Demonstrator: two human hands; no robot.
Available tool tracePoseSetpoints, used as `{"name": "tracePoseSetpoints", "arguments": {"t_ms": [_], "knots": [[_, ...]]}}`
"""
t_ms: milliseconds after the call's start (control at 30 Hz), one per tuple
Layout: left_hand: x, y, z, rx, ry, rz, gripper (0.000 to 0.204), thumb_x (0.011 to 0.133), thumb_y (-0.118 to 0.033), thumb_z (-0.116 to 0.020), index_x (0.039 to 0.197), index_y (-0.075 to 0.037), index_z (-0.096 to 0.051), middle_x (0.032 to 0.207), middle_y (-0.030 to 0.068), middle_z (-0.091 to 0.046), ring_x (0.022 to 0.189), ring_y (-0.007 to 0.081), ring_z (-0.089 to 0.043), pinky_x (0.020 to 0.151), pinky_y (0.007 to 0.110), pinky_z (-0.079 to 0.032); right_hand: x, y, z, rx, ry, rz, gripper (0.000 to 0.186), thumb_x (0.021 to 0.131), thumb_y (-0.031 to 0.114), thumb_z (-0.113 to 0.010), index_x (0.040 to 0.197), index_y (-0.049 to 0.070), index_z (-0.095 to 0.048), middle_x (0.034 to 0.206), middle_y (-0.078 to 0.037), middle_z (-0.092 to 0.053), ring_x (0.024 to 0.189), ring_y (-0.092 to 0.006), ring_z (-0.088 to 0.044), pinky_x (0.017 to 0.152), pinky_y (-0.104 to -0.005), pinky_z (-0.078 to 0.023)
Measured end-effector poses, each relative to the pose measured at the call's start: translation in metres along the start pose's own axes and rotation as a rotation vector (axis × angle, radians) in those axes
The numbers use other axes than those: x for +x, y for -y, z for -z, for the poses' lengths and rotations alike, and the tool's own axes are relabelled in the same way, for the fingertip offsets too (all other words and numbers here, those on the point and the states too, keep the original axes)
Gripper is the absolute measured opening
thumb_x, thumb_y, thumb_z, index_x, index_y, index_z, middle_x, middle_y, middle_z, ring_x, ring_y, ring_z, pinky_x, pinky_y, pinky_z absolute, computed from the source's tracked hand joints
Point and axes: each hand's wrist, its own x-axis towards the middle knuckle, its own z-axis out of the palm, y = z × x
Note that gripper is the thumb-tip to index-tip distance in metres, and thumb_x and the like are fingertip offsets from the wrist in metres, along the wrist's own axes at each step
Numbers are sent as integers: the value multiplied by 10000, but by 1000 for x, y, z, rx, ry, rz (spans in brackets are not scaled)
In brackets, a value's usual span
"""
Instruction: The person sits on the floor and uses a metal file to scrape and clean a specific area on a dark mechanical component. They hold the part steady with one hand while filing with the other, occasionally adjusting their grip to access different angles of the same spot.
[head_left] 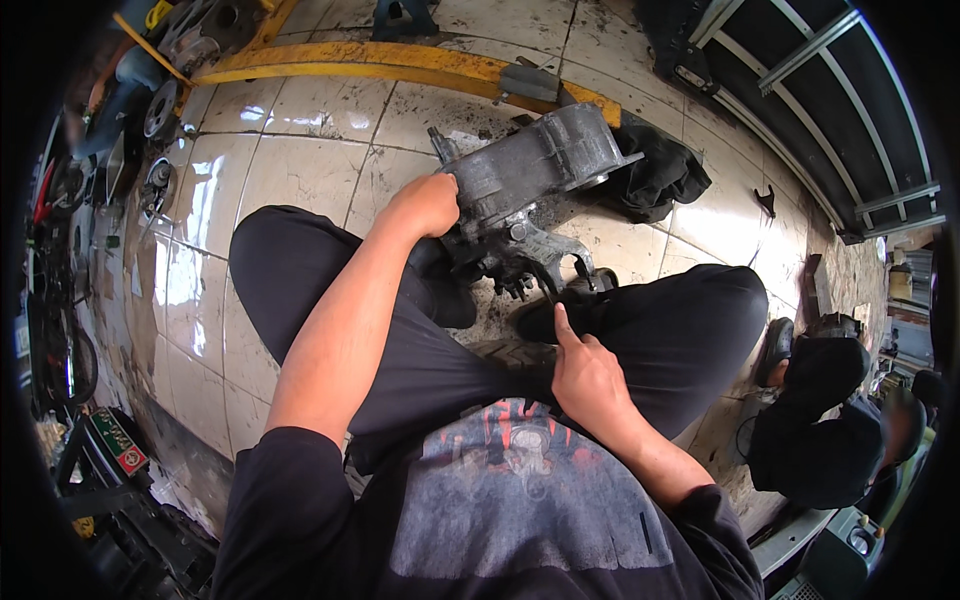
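Observation:
A grey metal engine casing (540, 165), scooter-like in shape with a greasy underside, is tilted up in front of me between my knees. My left hand (422, 205) is closed on its left end; the fingertips are hidden behind the metal. From that end a short shaft (440, 143) sticks out. Below the casing's right part a curved bracket arm (565, 250) reaches down toward me. My right hand (588, 370) has its index finger stretched out to the dark lower parts by this arm. Its other fingers are curled, and I see nothing held in it.
A yellow metal beam (400, 62) crosses the floor beyond the casing. Black cloth (655, 175) lies to its right. Another person (820, 430) crouches at the right. Motorcycle parts (155, 190) line the left, and a dark metal-framed panel (800, 80) stands at the far right.

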Motion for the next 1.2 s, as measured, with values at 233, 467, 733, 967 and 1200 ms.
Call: {"name": "tracePoseSetpoints", "arguments": {"t_ms": [233, 467, 733, 967, 1200], "knots": [[-1, 6, -5, -62, -48, -19, 413, 892, -35, -517, 1271, 31, -666, 1184, 281, -716, 1120, 437, -690, 964, 496, -545, -4, 9, -3, 97, -27, -37, 559, 1002, 106, -545, 1546, -6, -476, 958, -323, -661, 828, -489, -684, 794, -557, -560], [-1, -1, 1, -63, 1, 10, 565, 883, 10, -474, 1432, 17, -608, 1182, 286, -707, 1105, 435, -690, 967, 488, -539, 11, 15, -16, 74, -14, -67, 557, 988, 74, -566, 1536, 9, -497, 913, -305, -672, 858, -490, -670, 814, -550, -544], [7, 5, -7, -102, -49, 29, 270, 876, -64, -582, 1064, 25, -754, 1111, 280, -739, 1069, 442, -714, 905, 508, -565, 19, 16, -22, -4, 40, -99, 674, 967, 95, -550, 1622, 73, -394, 1013, -319, -655, 858, -508, -701, 786, -564, -580], [8, 2, -7, -99, -55, 13, 268, 880, -70, -584, 1074, 28, -741, 1139, 281, -733, 1095, 438, -705, 924, 504, -561, 27, 8, -30, -74, 99, -102, 765, 889, 39, -578, 1628, 92, -388, 1066, -311, -651, 881, -503, -707, 818, -555, -586], [-6, -8, 8, -40, 49, 47, 582, 892, 18, -469, 1466, 36, -568, 1229, 293, -695, 1137, 433, -684, 995, 487, -532, 13, 15, -7, -64, 115, -150, 754, 922, 57, -558, 1645, 118, -354, 1062, -305, -643, 855, -505, -704, 812, -568, -587]]}}
